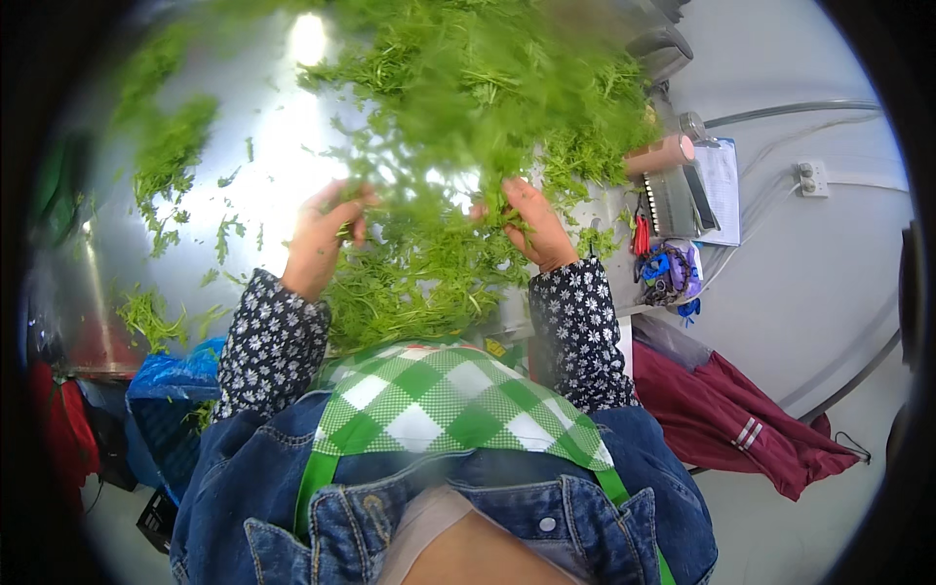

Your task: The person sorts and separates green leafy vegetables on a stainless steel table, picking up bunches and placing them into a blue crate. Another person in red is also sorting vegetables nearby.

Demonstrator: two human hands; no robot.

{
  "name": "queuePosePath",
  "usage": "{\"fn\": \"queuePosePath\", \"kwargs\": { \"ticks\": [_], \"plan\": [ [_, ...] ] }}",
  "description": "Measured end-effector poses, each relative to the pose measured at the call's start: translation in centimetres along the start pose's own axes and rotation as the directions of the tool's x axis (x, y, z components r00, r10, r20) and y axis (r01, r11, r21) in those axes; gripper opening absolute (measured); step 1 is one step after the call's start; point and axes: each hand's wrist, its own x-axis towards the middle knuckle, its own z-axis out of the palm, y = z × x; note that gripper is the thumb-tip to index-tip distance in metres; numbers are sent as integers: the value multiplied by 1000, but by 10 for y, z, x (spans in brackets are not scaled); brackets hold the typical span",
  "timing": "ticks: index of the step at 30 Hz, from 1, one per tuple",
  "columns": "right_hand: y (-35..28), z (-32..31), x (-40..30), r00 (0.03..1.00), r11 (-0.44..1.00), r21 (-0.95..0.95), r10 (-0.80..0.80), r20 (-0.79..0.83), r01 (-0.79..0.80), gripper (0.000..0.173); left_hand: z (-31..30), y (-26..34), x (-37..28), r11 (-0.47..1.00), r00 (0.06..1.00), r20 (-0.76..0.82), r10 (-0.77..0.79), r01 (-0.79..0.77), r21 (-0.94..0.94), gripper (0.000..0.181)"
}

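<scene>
Feathery leafy greens (431, 270) lie in a loose heap on a shiny metal table (278, 146), close against my checked apron (439, 395). My left hand (322, 234) is over the heap's left side, its fingers curled. Bits of green show at its fingertips, but blur hides whether they are gripped. Opposite it, my right hand (537, 227) pinches some sprigs between thumb and fingers. Between the two hands the greens are blurred. A larger pile of the same greens (475, 80) covers the far part of the table.
More greens (175, 139) lie at the left, with scattered sprigs nearby. Along the right edge are a pink cylinder (662, 155), a spiral-bound item (676, 201), red-handled snips (641, 234) and a written sheet (720, 190). A blue bag (175, 373) stands lower left; maroon cloth (731, 417) hangs lower right.
</scene>
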Motion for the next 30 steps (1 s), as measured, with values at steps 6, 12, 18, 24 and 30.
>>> {"fn": "queuePosePath", "kwargs": {
  "ticks": [6, 12, 18, 24, 30],
  "plan": [
    [-22, 41, -32, 920, 984, -129, 159, 358, -120, 49, 17, 2, -2, 994, 962, 251, -108, 102, 36, 43],
    [-14, 54, -30, 881, 938, -342, 122, 456, 48, 45, 24, -1, 24, 964, 990, 74, -117, 96, 250, 46],
    [-26, 41, -22, 886, 991, -94, -37, 462, 91, 28, -20, 38, 22, 987, 1000, 13, -27, 29, -156, 36],
    [-16, 34, -18, 923, 996, 42, -85, 375, 75, 21, -60, 20, 22, 954, 996, -67, -50, 28, -298, 25],
    [-18, 38, -19, 919, 990, 134, -100, 382, 52, 27, -76, 22, 12, 962, 991, -125, -38, 2, -274, 25]
  ]
}}
